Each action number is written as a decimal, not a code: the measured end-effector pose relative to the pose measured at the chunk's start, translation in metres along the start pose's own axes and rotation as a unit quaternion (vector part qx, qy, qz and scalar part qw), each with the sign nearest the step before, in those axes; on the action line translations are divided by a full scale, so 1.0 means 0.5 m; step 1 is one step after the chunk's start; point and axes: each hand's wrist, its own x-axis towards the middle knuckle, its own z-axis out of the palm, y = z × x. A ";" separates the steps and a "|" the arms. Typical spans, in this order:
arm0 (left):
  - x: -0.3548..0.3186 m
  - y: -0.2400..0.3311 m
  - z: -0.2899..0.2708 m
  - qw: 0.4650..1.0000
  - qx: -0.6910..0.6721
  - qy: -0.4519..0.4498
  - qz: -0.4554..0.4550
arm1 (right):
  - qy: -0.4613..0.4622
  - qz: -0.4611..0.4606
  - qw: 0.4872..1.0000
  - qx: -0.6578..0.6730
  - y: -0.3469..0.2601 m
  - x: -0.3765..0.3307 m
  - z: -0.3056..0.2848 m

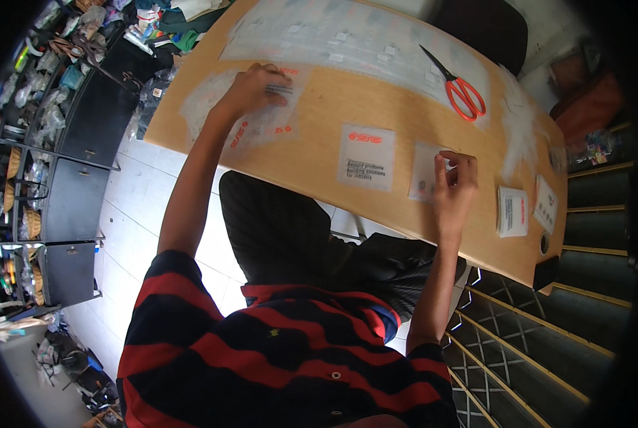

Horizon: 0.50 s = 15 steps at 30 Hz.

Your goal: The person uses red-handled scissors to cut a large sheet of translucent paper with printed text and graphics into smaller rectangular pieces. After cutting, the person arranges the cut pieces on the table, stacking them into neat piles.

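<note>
Your right hand point(456, 187) curls at a small clear packet point(422, 175) on the table point(322, 107), your left hand point(253, 90) over plastic bags point(262, 133); whether either pinches, I can't tell. Bag handling seems underway; next likely calls for separating one layer.

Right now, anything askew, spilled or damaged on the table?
Nothing visibly spilled or damaged. Only the clear plastic bags by the left hand look askew: they overlap loosely at mixed angles, unlike the tidier white stack toward the right.
</note>
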 end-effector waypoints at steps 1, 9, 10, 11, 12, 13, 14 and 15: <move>-0.001 -0.003 0.001 1.000 -0.004 0.008 0.011 | -0.006 0.000 1.000 0.007 -0.004 -0.002 0.005; -0.040 0.151 -0.023 0.978 -0.008 0.189 0.089 | -0.159 0.141 0.935 0.285 -0.086 -0.022 0.079; -0.061 0.206 -0.025 0.969 -0.009 0.218 0.117 | -0.182 0.170 0.910 0.333 -0.109 -0.022 0.084; -0.086 0.247 -0.018 0.969 -0.004 0.206 0.136 | -0.207 0.196 0.877 0.386 -0.136 -0.015 0.092; -0.105 0.286 -0.008 0.968 -0.005 0.197 0.156 | -0.229 0.221 0.844 0.432 -0.151 -0.009 0.096; -0.119 0.313 -0.002 0.966 -0.002 0.189 0.175 | -0.227 0.219 0.849 0.424 -0.153 -0.007 0.105; -0.129 0.328 0.003 0.971 -0.013 0.176 0.159 | -0.227 0.216 0.853 0.417 -0.150 -0.007 0.116; -0.136 0.340 0.008 0.976 -0.025 0.163 0.144 | -0.225 0.213 0.858 0.409 -0.145 -0.010 0.123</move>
